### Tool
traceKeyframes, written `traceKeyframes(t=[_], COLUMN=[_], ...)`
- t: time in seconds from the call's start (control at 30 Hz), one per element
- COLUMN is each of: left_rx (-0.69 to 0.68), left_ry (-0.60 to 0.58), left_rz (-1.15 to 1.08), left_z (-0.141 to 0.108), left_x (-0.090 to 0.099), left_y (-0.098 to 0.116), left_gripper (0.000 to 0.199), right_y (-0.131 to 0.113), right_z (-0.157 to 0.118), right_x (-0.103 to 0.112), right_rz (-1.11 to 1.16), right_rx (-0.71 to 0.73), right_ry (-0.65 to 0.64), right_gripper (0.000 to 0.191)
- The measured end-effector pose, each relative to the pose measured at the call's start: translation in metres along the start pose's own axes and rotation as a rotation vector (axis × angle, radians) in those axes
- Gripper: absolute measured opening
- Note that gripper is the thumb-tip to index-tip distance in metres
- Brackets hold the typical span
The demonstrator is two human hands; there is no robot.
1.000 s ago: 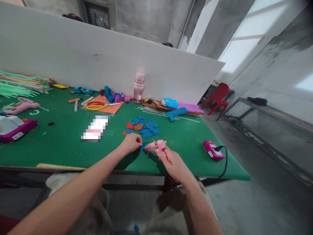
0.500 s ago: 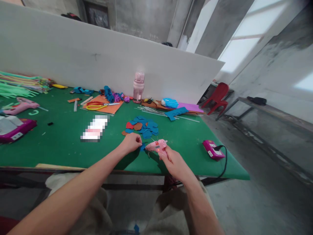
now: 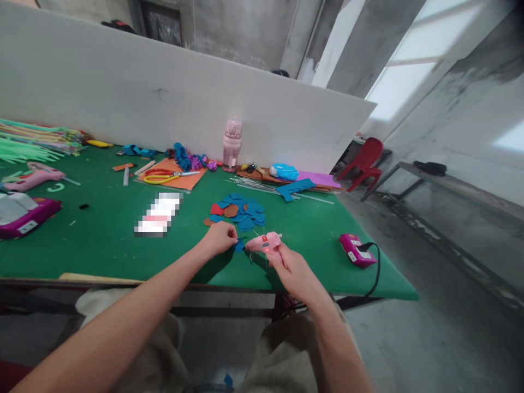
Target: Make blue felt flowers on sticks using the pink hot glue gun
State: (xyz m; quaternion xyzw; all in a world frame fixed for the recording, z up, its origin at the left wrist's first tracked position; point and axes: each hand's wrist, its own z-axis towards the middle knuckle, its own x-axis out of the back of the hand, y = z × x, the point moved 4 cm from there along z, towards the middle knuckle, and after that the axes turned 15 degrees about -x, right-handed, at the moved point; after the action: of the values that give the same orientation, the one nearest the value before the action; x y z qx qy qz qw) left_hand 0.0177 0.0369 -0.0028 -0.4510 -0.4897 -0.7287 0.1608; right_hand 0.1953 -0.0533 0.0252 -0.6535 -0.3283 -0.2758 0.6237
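One long green table (image 3: pixel 311 262) fills the middle of the view, with a white board (image 3: pixel 164 103) standing along its far edge. A loose pile of cut pieces (image 3: pixel 248 210), mostly blue with some red and brown, lies on the table just beyond the hands. Orange-and-yellow scissors (image 3: pixel 164 177) rest farther off to the left, and a pink bottle (image 3: pixel 232 144) stands upright near the board. The right hand (image 3: pixel 292 267) is closed around the handle of a pink glue gun (image 3: pixel 264 244), fingers wrapped below its body; whether a finger presses the trigger is hidden. The left hand (image 3: pixel 221 238) has its fingers curled in, thumb and fingertips drawn together in a narrow pinch on the edge of a small blue piece (image 3: pixel 239 245). That piece sits between the two hands, in front of the pile, and the gun's nozzle points at it from the right, very near; whether the tip touches it, I cannot tell.
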Motion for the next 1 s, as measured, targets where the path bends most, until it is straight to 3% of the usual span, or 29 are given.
traceKeyframes(t=[0.7, 1.0], left_rx=[0.001, -0.006], left_ry=[-0.001, -0.001], left_rz=[0.008, 0.010], left_z=[0.000, 0.000], left_x=[0.000, 0.001], left_y=[0.000, 0.000], left_gripper=[0.007, 0.007], right_y=[0.003, 0.002], right_z=[0.000, -0.004], right_x=[0.000, 0.009], right_rz=[-0.020, 0.051], right_rx=[-0.006, -0.048], right_ry=[0.031, 0.057], right_gripper=[0.029, 0.032])
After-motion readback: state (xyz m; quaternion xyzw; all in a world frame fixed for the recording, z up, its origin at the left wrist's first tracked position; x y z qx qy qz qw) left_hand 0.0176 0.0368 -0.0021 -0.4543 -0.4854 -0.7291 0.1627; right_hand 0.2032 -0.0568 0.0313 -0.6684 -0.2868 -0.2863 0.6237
